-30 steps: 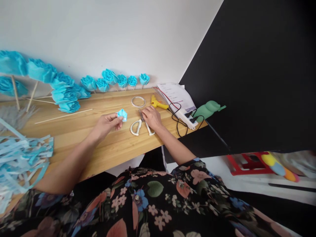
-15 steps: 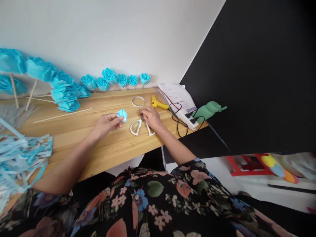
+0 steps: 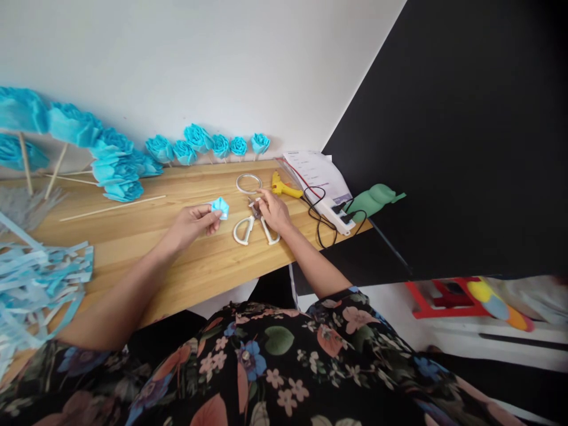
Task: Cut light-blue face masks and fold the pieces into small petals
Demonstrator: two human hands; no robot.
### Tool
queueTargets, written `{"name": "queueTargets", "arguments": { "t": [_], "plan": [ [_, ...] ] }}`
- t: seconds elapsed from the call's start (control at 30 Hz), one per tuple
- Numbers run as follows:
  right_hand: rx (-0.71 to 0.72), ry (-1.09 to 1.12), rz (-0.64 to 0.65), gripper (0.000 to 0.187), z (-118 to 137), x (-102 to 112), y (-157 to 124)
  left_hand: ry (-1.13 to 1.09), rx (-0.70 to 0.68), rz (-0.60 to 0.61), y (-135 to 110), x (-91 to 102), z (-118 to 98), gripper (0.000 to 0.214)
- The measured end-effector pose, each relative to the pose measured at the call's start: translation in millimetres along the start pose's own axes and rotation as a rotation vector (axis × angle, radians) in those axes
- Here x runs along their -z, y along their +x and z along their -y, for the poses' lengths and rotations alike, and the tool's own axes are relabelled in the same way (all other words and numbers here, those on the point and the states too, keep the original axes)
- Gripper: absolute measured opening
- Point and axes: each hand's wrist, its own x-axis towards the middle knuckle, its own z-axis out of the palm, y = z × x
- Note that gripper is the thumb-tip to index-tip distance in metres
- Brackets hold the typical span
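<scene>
My left hand (image 3: 195, 225) is closed in a pinch on a small folded blue ribbon piece (image 3: 220, 208), held a little above the wooden table. White-handled scissors (image 3: 243, 232) lie with their handles apart and toward me. Over the scissors' right side, my right hand (image 3: 274, 212) has its fingers loosely apart, the index finger reaching forward. It covers part of the scissors; whether it still touches them I cannot tell. Just beyond its fingertips lies a silver ring (image 3: 249, 184). Right of the ring is a yellow glue gun (image 3: 284, 186).
Several blue flowers on sticks (image 3: 198, 137) line the wall. A bare stick (image 3: 113, 208) lies on the table (image 3: 177, 269). Blue and white strips (image 3: 39, 284) are heaped at left. A power strip (image 3: 339, 218) with black cords, papers (image 3: 310, 168) and a green object (image 3: 375, 200) are at right.
My right hand has lifted slightly off the scissors, its fingers loosening and the index finger stretching forward. My left hand stays with the folded ribbon piece.
</scene>
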Motion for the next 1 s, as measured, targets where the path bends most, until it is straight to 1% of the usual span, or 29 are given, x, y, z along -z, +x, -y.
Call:
{"name": "queueTargets", "arguments": {
  "t": [0.13,0.23,0.33,0.43,0.53,0.67,0.8,1.0],
  "plan": [
    [-0.006,0.094,-0.046,0.030,-1.6,-1.3,0.8,-0.006,-0.021,-0.004,0.3,-0.1,0.0,0.038],
    [0.041,0.122,-0.131,0.024,8.5,2.9,-1.4,-0.017,-0.015,0.004,0.5,-0.5,0.7,0.040],
    [0.166,0.138,-0.187,0.024,31.1,11.0,-7.0,-0.016,0.000,0.018,-0.4,-1.0,0.4,0.039],
    [0.359,0.100,-0.228,0.022,55.4,18.1,-12.8,0.005,0.013,0.020,-1.6,-1.3,-0.9,0.037],
    [0.466,0.035,-0.217,0.020,69.0,19.6,-15.0,-0.001,0.026,0.021,-1.7,-1.3,-1.4,0.035],
    [0.516,-0.048,-0.203,0.022,70.7,14.6,-11.9,-0.024,0.034,0.034,0.0,-0.9,1.8,0.036],
    [0.558,-0.074,-0.206,0.023,69.7,11.2,-8.7,-0.024,0.038,0.044,1.2,-0.4,5.6,0.035],
    [0.532,-0.078,-0.154,0.027,71.4,11.1,-9.5,-0.011,0.012,0.067,0.3,-0.6,5.3,0.036]
  ]
}}
